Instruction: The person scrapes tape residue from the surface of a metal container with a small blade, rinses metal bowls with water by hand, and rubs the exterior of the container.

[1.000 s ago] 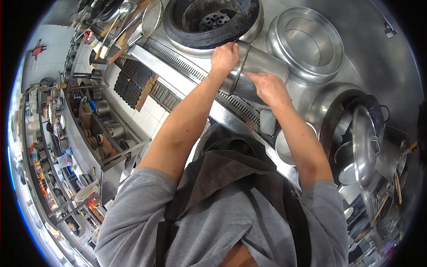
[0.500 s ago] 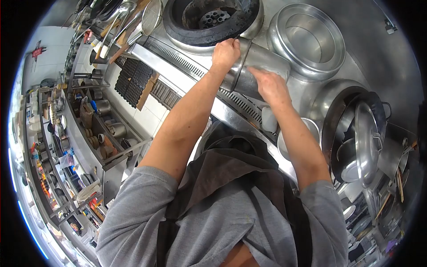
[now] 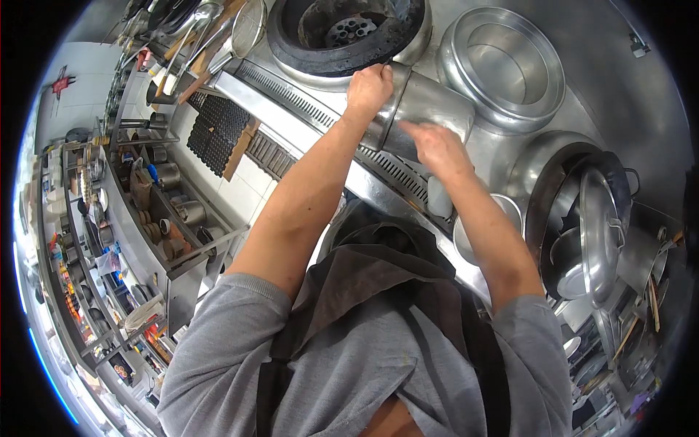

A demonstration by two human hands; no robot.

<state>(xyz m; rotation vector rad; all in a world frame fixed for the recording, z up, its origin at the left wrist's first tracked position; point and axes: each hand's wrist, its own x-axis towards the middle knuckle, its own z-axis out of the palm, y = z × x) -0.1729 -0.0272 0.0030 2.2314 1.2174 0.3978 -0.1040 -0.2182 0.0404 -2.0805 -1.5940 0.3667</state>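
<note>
A cylindrical stainless steel pot lies tilted on its side on the metal stove top, beside the black burner ring. My left hand is closed round the pot's edge at the end nearest the burner. Against the pot's near side rests my right hand, fingers curled under and one finger pointing left, slightly blurred. Whatever may be under those fingers is hidden from me. Just below my right wrist is a pale grey object at the counter's edge, its kind unclear.
A wide metal pot sits at the back right. Stacked woks and a metal lid stand at the right. A slotted drain runs along the front edge. Ladles and a strainer lie at upper left; shelves stand left.
My right hand has slid slightly left and down along the pot's side. My left hand and the pot stay in nearly the same place.
</note>
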